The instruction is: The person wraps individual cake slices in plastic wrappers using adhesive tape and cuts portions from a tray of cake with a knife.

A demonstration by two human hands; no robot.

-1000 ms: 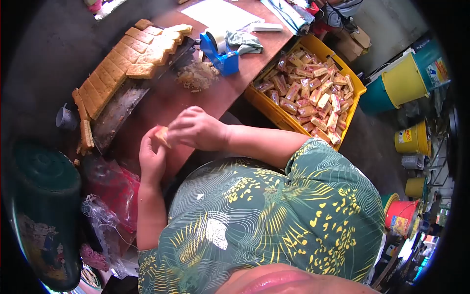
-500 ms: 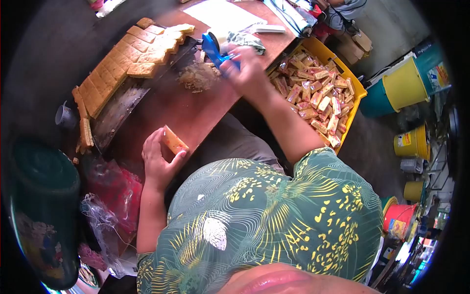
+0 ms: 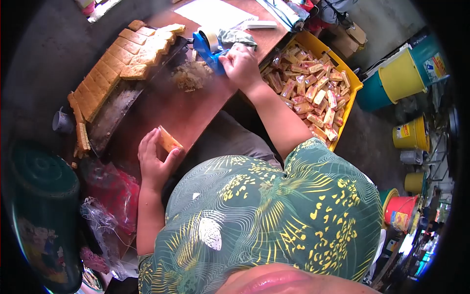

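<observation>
My left hand (image 3: 154, 158) holds a wrapped biscuit bar (image 3: 169, 140) between thumb and fingers, at the edge of the brown table (image 3: 171, 113). My right hand (image 3: 240, 63) is at the blue tape dispenser (image 3: 209, 55), its fingers closed in a pinch at the cutting end; any piece of tape there is too small to make out. A roll of tape (image 3: 211, 40) sits in the dispenser. Crumbs (image 3: 191, 76) lie on the table beside it. Unwrapped bars (image 3: 110, 66) stand in rows on a dark tray (image 3: 117, 110) at the left.
A yellow crate (image 3: 355, 90) full of wrapped bars is right of the table. White paper (image 3: 215, 13) and a grey-green cloth (image 3: 237, 37) lie at the back. A dark green container (image 3: 41, 171) and red plastic bags (image 3: 115, 196) are at the left. Buckets (image 3: 401, 83) stand at the right.
My right hand has left the bar and moved up to the tape dispenser, where its fingers have closed. My left hand has stayed near the table edge with the bar.
</observation>
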